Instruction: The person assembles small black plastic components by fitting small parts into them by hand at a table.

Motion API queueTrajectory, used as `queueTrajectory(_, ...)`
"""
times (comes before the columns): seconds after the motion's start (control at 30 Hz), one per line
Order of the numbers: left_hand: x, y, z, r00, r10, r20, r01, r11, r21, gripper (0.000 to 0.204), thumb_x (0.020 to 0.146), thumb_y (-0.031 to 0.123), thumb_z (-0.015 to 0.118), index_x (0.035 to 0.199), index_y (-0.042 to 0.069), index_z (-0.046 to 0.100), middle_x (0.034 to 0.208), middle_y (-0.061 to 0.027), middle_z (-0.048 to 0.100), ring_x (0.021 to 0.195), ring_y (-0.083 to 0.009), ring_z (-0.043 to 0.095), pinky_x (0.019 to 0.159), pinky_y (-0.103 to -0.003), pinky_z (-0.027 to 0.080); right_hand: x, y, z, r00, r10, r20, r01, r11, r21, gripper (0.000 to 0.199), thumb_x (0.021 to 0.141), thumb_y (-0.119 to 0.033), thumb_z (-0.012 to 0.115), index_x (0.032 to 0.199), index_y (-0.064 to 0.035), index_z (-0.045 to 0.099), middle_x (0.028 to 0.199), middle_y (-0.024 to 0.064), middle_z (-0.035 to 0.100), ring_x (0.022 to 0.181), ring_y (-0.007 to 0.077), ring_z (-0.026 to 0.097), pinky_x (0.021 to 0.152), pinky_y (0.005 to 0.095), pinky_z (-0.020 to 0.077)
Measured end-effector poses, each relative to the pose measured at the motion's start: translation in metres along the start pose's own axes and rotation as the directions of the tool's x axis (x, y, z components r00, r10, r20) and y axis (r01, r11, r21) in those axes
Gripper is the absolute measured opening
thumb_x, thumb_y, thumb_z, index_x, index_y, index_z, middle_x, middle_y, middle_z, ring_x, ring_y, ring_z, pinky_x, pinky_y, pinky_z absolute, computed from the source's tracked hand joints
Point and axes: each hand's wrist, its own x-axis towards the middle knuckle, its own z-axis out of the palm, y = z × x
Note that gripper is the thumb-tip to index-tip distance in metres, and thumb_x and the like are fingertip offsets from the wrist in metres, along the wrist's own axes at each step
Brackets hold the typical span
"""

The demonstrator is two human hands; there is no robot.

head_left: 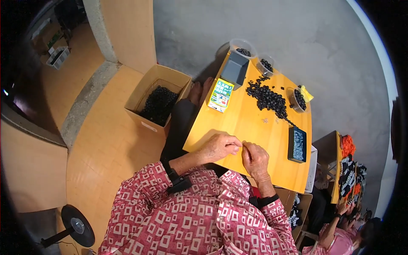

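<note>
Above the near edge of the yellow table [204, 131], my left hand [220, 146] and my right hand [256, 159] are close together, fingertips nearly meeting. Both have curled, pinched fingers; anything held between them is too small or hidden to make out. Farther up the table spreads a pile of small black parts [270, 100], narrowing to a trail toward a black tray [290, 146] on the right, which holds many small shiny pieces. A few tiny pale pieces [265, 120] lie below the pile.
A green and yellow printed box [221, 94], a grey bin [234, 68] and clear tubs [243, 42] of black parts line the table. Left on the floor stands a cardboard box [140, 102] of black parts; a fan [78, 225] is lower left. Another person [335, 238] works at lower right.
</note>
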Motion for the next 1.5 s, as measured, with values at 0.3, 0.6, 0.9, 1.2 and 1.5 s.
queueTrajectory(0.3,-0.004,0.010,-0.005,0.987,-0.134,0.084,0.140,0.989,-0.058,0.019,0.094,0.006,0.059,0.108,-0.005,0.065,0.095,-0.0099,0.069,0.087,-0.0141,0.067,0.081,-0.026,0.054,-0.001,0.002,0.001,1.000,-0.003,-0.010,0.003,1.000,0.016,0.014,0.082,-0.005,0.065,0.096,-0.0038,0.065,0.079,0.0120,0.067,0.073,0.0279,0.066,0.067,0.0379,0.0530)
queueTrajectory(0.6,-0.003,0.013,-0.004,0.986,-0.153,0.070,0.155,0.987,-0.032,0.021,0.094,0.007,0.059,0.110,-0.005,0.065,0.095,-0.0111,0.070,0.087,-0.0155,0.068,0.081,-0.027,0.054,-0.002,0.004,0.000,1.000,-0.004,-0.006,0.004,1.000,0.004,0.016,0.081,-0.005,0.066,0.097,-0.0042,0.064,0.079,0.0115,0.066,0.072,0.0274,0.066,0.066,0.0369,0.0529)
queueTrajectory(0.9,-0.003,0.015,-0.010,0.992,-0.099,0.075,0.098,0.995,0.011,0.021,0.094,0.007,0.058,0.111,-0.005,0.064,0.097,-0.0116,0.070,0.090,-0.0163,0.069,0.082,-0.028,0.054,0.001,0.004,0.002,1.000,-0.001,-0.008,0.001,1.000,0.005,0.015,0.082,-0.005,0.066,0.097,-0.0038,0.064,0.078,0.0113,0.066,0.071,0.0273,0.066,0.065,0.0365,0.0528)
queueTrajectory(1.2,-0.003,0.011,-0.011,0.997,-0.074,0.010,0.074,0.997,0.028,0.020,0.092,0.008,0.059,0.104,-0.005,0.066,0.093,-0.0130,0.070,0.087,-0.0183,0.070,0.080,-0.028,0.054,0.001,0.007,0.007,1.000,0.020,-0.021,-0.019,0.999,0.042,0.014,0.081,-0.004,0.066,0.095,-0.0019,0.065,0.082,0.0136,0.068,0.074,0.0291,0.068,0.066,0.0369,0.0540)
queueTrajectory(1.5,0.000,0.010,-0.012,0.999,-0.055,0.002,0.054,0.992,0.117,0.022,0.089,0.012,0.059,0.101,-0.004,0.068,0.091,-0.0133,0.069,0.083,-0.0196,0.070,0.078,-0.030,0.053,0.005,0.011,-0.003,0.999,0.044,-0.028,-0.041,0.992,0.119,0.013,0.081,-0.004,0.065,0.094,-0.0005,0.065,0.082,0.0148,0.068,0.074,0.0311,0.067,0.067,0.0381,0.0540)
